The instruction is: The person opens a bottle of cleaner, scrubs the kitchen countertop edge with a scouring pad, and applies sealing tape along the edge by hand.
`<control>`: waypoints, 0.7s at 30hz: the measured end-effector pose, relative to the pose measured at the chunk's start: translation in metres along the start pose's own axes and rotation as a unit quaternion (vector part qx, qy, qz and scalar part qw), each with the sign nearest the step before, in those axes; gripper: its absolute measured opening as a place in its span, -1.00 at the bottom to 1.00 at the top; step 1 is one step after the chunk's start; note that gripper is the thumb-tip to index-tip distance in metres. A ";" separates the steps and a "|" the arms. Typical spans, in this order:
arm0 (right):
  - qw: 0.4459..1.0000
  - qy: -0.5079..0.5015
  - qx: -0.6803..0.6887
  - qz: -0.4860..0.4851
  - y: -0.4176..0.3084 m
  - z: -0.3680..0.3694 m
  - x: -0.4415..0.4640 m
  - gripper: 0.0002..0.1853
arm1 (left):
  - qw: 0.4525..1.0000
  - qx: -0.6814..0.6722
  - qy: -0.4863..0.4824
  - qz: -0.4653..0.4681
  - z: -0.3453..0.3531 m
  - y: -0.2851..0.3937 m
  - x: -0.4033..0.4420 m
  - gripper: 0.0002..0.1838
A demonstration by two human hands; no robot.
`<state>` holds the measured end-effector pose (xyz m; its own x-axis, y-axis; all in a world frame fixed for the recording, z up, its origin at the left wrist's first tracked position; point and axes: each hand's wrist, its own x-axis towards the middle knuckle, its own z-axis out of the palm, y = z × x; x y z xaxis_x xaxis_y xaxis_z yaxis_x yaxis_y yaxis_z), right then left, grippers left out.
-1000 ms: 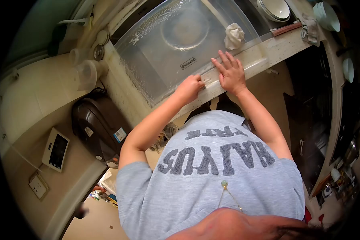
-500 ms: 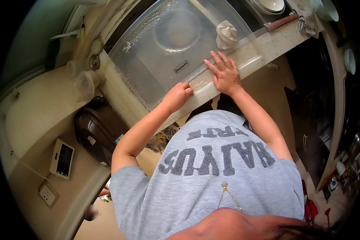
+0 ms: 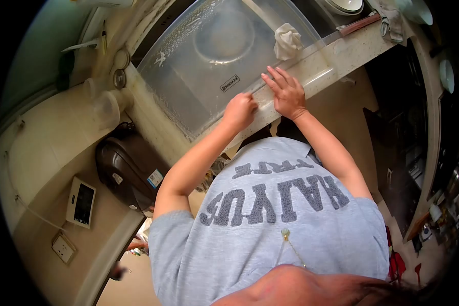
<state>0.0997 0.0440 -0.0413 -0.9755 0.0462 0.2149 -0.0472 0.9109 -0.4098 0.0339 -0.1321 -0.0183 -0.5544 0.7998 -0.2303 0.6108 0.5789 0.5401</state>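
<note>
A large clear plastic sheet or lid [image 3: 188, 86] with a small printed label and wet streaks lies over the counter. Along its near edge, my left hand [image 3: 240, 109] is closed, and whatever its fingers hold is hidden or too small to name. My right hand [image 3: 288, 97] rests with fingers spread on the clear plastic's edge and the pale counter rim [image 3: 341, 61]. A crumpled white cloth or bag [image 3: 288, 42] sits on the plastic just beyond my right hand.
White bowls [image 3: 346, 6] and a folded cloth [image 3: 391, 26] are at the upper right. Clear plastic cups [image 3: 107, 108] stand on the left ledge. Below them are a brown bin-like object [image 3: 125, 166] and a wall panel [image 3: 81, 203]. Part of another person shows at lower left.
Over the last second the view has shifted slightly. My closed left hand moved left along the edge, then back right toward my right hand, which stays spread in nearly the same place.
</note>
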 end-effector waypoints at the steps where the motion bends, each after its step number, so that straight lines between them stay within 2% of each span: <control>1: 1.000 0.003 0.000 -0.003 0.001 0.002 0.000 -0.40 | 1.000 0.002 0.003 -0.001 0.001 0.005 0.011 -0.85; 5: 0.997 0.073 0.035 -0.006 0.001 0.004 -0.003 -0.45 | 0.999 -0.030 0.029 0.016 -0.002 0.010 0.015 -0.86; 7: 0.987 0.133 0.090 0.022 0.005 0.008 -0.006 -0.49 | 0.999 -0.030 -0.025 0.002 -0.010 -0.004 -0.008 -0.86; 9: 0.987 0.134 0.084 0.017 0.005 0.010 -0.006 -0.50 | 0.999 -0.036 -0.027 0.009 -0.009 -0.010 -0.011 -0.89; 12: 0.989 0.130 0.072 0.016 0.003 0.009 -0.010 -0.51 | 0.997 -0.019 0.016 0.068 0.007 0.010 0.026 -0.93; 15: 0.986 0.152 0.067 0.027 0.003 0.009 -0.007 -0.49 | 0.994 -0.026 0.066 0.089 0.009 0.033 0.052 -0.91; 17: 0.987 0.139 0.074 0.029 0.005 0.010 -0.008 -0.47 | 0.996 -0.031 0.050 0.073 0.007 0.015 0.029 -0.90; 19: 0.987 0.136 0.074 0.030 0.006 0.010 -0.008 -0.46 | 0.998 0.008 -0.048 0.026 -0.005 0.000 -0.002 -0.89; 21: 0.988 0.130 0.076 0.040 0.004 0.011 -0.010 -0.45 | 0.999 0.000 -0.043 0.027 -0.007 -0.007 -0.015 -0.88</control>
<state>0.1066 0.0427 -0.0549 -0.8901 0.2382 0.3886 -0.0222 0.8289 -0.5590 0.0344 -0.1495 -0.0133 -0.4707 0.8400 -0.2700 0.6386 0.5355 0.5527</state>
